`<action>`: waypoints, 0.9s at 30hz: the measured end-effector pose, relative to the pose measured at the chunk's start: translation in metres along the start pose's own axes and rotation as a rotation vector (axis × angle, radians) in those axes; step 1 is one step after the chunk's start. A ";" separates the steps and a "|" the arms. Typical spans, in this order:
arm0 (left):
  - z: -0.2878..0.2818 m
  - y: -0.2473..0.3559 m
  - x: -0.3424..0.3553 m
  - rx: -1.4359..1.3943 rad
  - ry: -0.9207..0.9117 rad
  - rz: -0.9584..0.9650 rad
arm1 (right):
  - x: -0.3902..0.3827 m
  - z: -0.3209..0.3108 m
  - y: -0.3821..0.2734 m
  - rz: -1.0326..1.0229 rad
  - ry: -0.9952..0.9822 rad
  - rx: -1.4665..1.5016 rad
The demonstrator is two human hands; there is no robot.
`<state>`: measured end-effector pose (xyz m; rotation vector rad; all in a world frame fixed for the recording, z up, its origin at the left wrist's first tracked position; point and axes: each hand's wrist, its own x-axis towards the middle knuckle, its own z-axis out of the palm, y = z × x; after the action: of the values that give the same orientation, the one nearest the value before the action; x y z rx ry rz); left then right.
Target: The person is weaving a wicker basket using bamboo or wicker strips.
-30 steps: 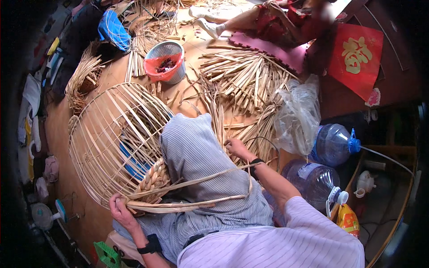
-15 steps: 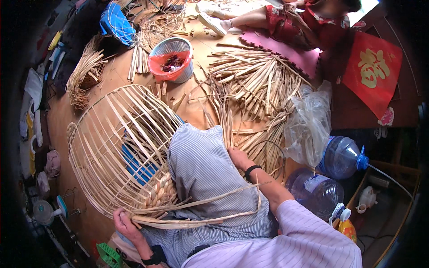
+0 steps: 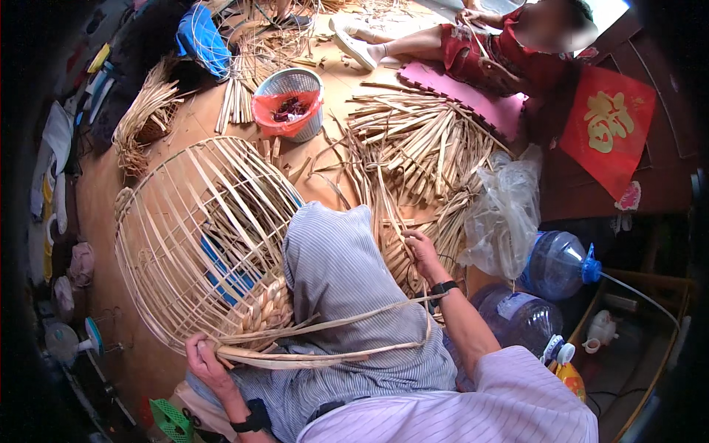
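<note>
A large open-framed basket (image 3: 199, 229) of pale rods lies on its side left of my knee. Braided dried stalks (image 3: 264, 308) cover part of its near end. My left hand (image 3: 209, 363) is closed on the loose stalks (image 3: 310, 359) at the basket's near rim; their long ends stretch across my lap to the right. My right hand (image 3: 422, 255), beyond my right knee, pinches a dried stalk (image 3: 391, 214) from the pile (image 3: 421, 144) on the floor. The stalk's lower end is hidden by the hand.
A grey bin with a red bag (image 3: 316, 111) stands beyond the basket. Clear plastic bags (image 3: 506, 210) and large water bottles (image 3: 561, 262) lie at the right. Across the floor, a person in red (image 3: 480, 59) sits by a pink mat (image 3: 509, 111), holding a strand.
My right hand has risen from the stalks beside my knee and shifted right, now with a stalk in its fingers. My left hand has stayed at the rim. The seated person's arms have moved.
</note>
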<state>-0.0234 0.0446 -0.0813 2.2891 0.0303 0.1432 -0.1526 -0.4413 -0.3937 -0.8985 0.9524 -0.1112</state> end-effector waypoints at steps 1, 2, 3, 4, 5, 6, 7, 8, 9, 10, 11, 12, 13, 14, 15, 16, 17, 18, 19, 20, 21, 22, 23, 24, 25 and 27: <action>0.001 0.003 0.001 0.001 -0.011 0.023 | -0.008 -0.001 -0.014 0.071 -0.017 0.124; 0.001 0.006 0.002 0.003 -0.020 0.044 | -0.015 -0.001 -0.025 0.144 -0.037 0.246; 0.002 0.008 0.002 0.005 -0.027 0.062 | -0.002 -0.020 -0.014 0.214 -0.198 0.381; 0.003 0.005 0.002 -0.015 -0.030 0.048 | -0.003 -0.030 -0.016 0.215 -0.224 0.383; 0.004 -0.002 0.000 -0.024 -0.021 0.032 | -0.002 -0.032 -0.017 0.226 -0.262 0.385; 0.003 -0.008 0.001 -0.018 -0.011 0.019 | -0.001 -0.029 -0.015 0.248 -0.306 0.398; 0.003 -0.013 -0.001 0.021 0.017 0.018 | -0.012 -0.017 -0.022 0.230 -0.252 0.272; 0.003 -0.012 -0.003 0.073 0.049 0.010 | -0.028 -0.003 -0.034 0.215 -0.213 0.145; 0.005 -0.001 -0.001 0.019 0.022 0.018 | -0.033 0.002 -0.040 0.245 -0.264 0.104; 0.007 0.009 0.001 -0.045 -0.012 0.029 | -0.031 0.001 -0.041 0.266 -0.308 0.060; 0.008 0.017 0.006 -0.070 -0.062 0.065 | -0.020 -0.012 -0.025 0.156 -0.289 -0.031; 0.005 0.020 0.007 -0.099 -0.101 0.094 | -0.012 -0.018 -0.021 0.111 -0.236 -0.202; 0.003 0.023 0.007 -0.098 -0.118 0.082 | -0.003 -0.024 -0.018 0.075 -0.176 -0.378; -0.002 0.026 0.004 -0.099 -0.134 0.067 | 0.000 -0.027 -0.026 0.101 -0.070 -0.627; -0.007 0.031 0.004 -0.100 -0.154 0.055 | -0.003 -0.029 -0.022 -0.190 -0.021 -0.809; -0.011 0.036 0.004 -0.050 -0.148 0.104 | -0.002 -0.033 -0.035 -0.502 -0.019 -1.298; -0.014 0.041 0.004 0.000 -0.143 0.150 | -0.015 -0.027 -0.045 -0.647 0.083 -1.385; -0.019 0.045 0.001 0.047 -0.137 0.190 | -0.029 -0.023 -0.058 -0.796 0.186 -1.470; -0.025 0.049 -0.001 0.080 -0.115 0.173 | -0.039 -0.026 -0.078 -0.811 0.185 -1.532; -0.029 0.051 -0.002 0.133 -0.042 0.228 | -0.048 -0.029 -0.099 -0.826 0.187 -1.594; -0.034 0.052 -0.001 0.188 0.032 0.283 | -0.058 -0.033 -0.115 -0.847 0.197 -1.616; -0.039 0.055 -0.001 0.245 0.105 0.335 | -0.065 -0.035 -0.134 -0.885 0.179 -1.557; -0.042 0.062 -0.001 0.262 0.146 0.382 | -0.072 -0.033 -0.148 -0.976 0.159 -1.416; -0.044 0.067 -0.001 0.271 0.126 0.431 | -0.078 -0.030 -0.163 -1.060 0.136 -1.271; -0.047 0.068 -0.004 0.289 0.112 0.469 | -0.109 0.004 -0.189 -0.821 0.115 -1.175; -0.041 0.070 -0.007 0.247 0.038 0.513 | -0.130 0.024 -0.218 -0.538 -0.066 -0.837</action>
<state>-0.0368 0.0285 -0.0025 2.4940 -0.5499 0.4701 -0.1506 -0.5089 -0.1472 -1.9121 0.6614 -0.1407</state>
